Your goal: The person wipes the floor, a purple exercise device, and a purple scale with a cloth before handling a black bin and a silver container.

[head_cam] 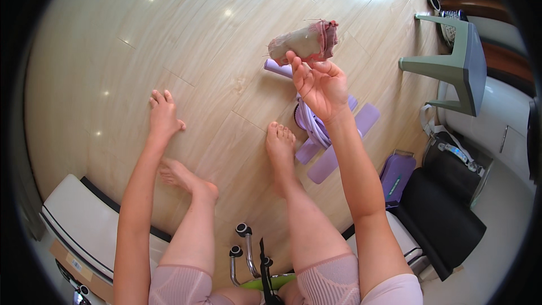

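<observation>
My right hand (pixel 324 89), palm up, holds a worn roll of fabric (pixel 296 44) by its lower edge. The roll has a grey outer layer, with frayed pinkish-red layers and loose threads at its right end. Its exact kind I cannot tell. Two fingertips show in front of it; the other fingers are partly hidden. My left hand (pixel 163 114) hangs above the wood-look floor (pixel 211 89), fingers spread and nothing in it. Below my right hand lies lilac equipment with flat bars (pixel 367 118) and a coiled lilac tube or cord (pixel 311 120), partly covered by my forearm.
A green-grey stool (pixel 459 63) lies on its side at the right. Nearby are a black bag (pixel 451 163), a purple case-like object (pixel 398 176) and a black cushion-like item (pixel 436 220). White padded furniture (pixel 80 212) stands left. Chrome legs (pixel 250 250) rise between my legs.
</observation>
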The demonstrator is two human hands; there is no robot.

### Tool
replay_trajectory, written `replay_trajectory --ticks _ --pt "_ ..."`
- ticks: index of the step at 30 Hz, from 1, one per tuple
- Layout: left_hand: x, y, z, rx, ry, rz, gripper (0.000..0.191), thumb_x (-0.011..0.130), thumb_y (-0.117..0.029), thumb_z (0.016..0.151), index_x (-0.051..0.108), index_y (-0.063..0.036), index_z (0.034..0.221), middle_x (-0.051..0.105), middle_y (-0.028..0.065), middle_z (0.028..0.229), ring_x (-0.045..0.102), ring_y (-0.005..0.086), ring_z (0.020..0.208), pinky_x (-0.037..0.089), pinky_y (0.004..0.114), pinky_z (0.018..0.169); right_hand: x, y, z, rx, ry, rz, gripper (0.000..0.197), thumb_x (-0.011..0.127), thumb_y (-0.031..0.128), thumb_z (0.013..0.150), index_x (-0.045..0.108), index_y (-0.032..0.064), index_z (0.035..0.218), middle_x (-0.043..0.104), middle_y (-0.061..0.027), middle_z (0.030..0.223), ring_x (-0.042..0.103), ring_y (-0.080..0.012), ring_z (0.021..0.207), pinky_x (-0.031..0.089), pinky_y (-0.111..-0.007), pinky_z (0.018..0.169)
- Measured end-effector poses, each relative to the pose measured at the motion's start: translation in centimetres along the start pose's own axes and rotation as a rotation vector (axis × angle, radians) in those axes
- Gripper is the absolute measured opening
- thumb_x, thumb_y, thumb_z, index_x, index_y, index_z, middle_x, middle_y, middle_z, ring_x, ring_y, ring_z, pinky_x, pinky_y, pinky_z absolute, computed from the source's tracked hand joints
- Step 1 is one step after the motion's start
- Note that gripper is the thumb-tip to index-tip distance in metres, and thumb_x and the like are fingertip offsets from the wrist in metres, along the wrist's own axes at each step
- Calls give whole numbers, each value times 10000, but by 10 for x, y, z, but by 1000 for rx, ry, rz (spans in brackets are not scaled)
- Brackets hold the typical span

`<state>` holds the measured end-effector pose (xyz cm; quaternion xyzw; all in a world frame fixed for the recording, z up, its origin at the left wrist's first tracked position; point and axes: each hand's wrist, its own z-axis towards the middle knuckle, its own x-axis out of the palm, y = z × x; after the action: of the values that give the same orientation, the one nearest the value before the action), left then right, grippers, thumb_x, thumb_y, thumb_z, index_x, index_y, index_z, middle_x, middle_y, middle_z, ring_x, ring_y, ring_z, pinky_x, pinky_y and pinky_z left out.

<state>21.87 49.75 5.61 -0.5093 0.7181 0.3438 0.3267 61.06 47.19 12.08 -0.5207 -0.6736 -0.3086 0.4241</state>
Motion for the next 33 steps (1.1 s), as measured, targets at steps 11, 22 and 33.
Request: replay_trajectory --ticks 11,22,33 --pt "-132 -125 -9 517 -634 -1206 202 783 -81 825 747 -44 1021 713 85 968 693 195 799 553 291 723 -4 -37 -8 -106 -29 -251 256 597 96 1004 526 -40 1209 652 -145 1143 661 -186 1051 588 -282 907" --pt "-139 -113 -5 298 -421 -1438 108 761 -56 854 736 -19 952 692 38 857 652 118 727 532 268 678 8 -79 18 88 -46 -82 180 550 191 1048 556 13 1068 606 -72 927 483 -94 724 445 -245 659" --pt "-145 -85 17 174 -380 -1741 148 711 -133 953 736 5 1001 701 24 900 626 86 787 520 241 737 12 -88 43 59 -126 -247 160 581 228 1039 553 75 1078 624 -45 909 525 -80 739 472 -239 677"
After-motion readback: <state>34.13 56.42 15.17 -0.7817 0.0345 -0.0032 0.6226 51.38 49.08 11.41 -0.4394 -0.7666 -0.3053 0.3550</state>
